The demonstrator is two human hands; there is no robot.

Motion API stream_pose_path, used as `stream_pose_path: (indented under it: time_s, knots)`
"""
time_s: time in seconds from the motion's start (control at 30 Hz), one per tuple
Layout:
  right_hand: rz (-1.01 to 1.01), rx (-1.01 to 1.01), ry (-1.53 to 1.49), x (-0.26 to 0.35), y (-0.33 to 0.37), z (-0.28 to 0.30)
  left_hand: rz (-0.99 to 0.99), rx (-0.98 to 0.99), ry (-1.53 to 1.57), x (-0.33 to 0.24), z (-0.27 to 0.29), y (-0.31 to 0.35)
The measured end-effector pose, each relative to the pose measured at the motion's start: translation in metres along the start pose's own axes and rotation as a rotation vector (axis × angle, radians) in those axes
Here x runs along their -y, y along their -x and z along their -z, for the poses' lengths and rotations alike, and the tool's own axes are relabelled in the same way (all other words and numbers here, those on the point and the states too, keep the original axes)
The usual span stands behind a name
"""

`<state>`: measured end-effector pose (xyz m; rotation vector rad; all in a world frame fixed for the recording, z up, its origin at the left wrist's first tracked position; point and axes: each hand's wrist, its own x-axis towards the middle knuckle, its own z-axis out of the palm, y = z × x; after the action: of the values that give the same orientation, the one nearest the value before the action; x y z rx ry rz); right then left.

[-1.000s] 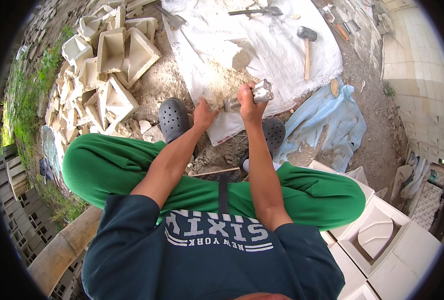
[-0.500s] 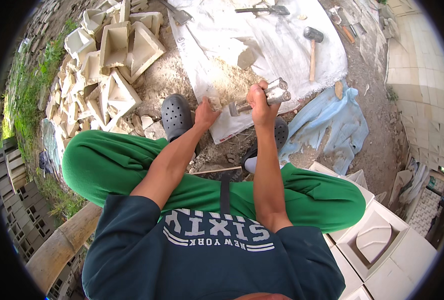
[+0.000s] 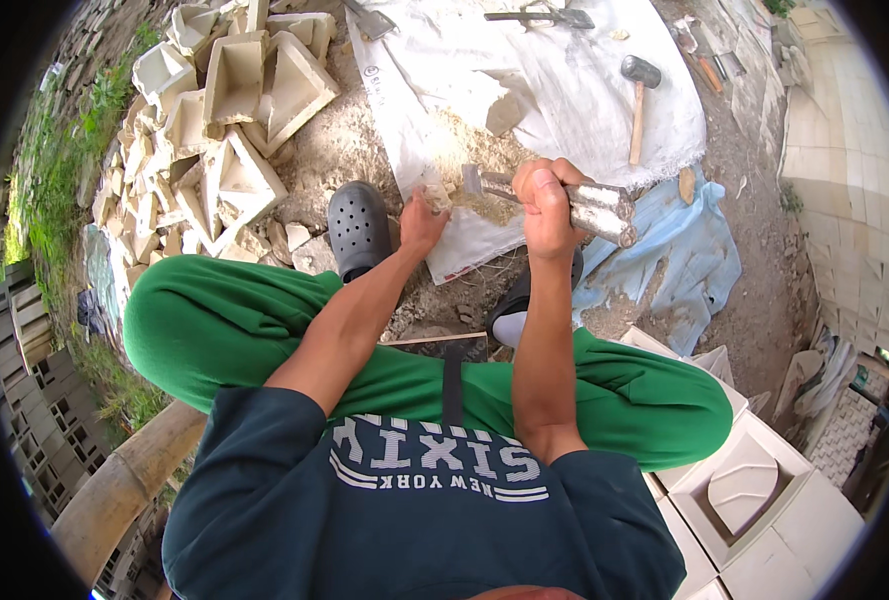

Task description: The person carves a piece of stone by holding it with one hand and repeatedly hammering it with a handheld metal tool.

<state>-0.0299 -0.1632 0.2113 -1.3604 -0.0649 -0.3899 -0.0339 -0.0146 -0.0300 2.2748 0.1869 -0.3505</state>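
Note:
My right hand point(image 3: 551, 215) is closed round a metal tool point(image 3: 606, 210) with a flat blade at its left end and thick, silvery, worn ends at its right. The tool is held above the white sheet, its exact kind unclear. Lower and to the left, my left hand point(image 3: 421, 224) is closed with a small pale stone piece point(image 3: 438, 197) at its fingertips, over the near edge of the white sheet point(image 3: 604, 130). Pale crumbs and dust point(image 3: 464, 145) lie just beyond both hands. A larger pale block point(image 3: 496, 104) rests farther up the sheet.
Broken pale box-shaped pieces point(image 3: 236, 85) are heaped at the far left. A black-headed mallet point(image 3: 638, 105) and another dark tool point(image 3: 539, 17) lie on the sheet. Blue cloth point(image 3: 699, 260) is crumpled to the right. My shoe point(image 3: 358, 228) stands beside my left hand.
My right hand has lifted the tool, and its silvery end has swung right and nearer. My left hand stays low with the small piece. The whole view has shifted slightly.

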Motion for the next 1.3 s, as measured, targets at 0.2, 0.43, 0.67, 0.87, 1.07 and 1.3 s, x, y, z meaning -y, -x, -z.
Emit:
stream_pose_path:
  time_s: [0.2,0.43,0.67,0.87,1.07,1.3]
  knots:
    - [-0.038,0.021,0.077,-0.061,0.002,-0.003,-0.057,-0.004,-0.015,-0.001,0.0,0.002]
    - [-0.045,-0.003,-0.027,-0.04,-0.004,-0.005,-0.017,0.056,0.014,-0.002,0.007,0.002]
    - [-0.082,0.023,0.025,-0.046,-0.004,-0.01,-0.022,0.056,-0.023,-0.004,0.006,0.001]
    - [-0.123,-0.031,-0.112,-0.068,-0.014,-0.003,-0.004,0.088,-0.01,-0.005,0.011,-0.008]
    - [-0.033,-0.022,-0.028,-0.023,-0.015,-0.014,0.037,0.106,-0.005,-0.005,0.014,-0.005]
    - [-0.137,-0.012,-0.022,-0.072,-0.004,-0.014,0.047,0.119,-0.01,-0.016,0.015,-0.005]
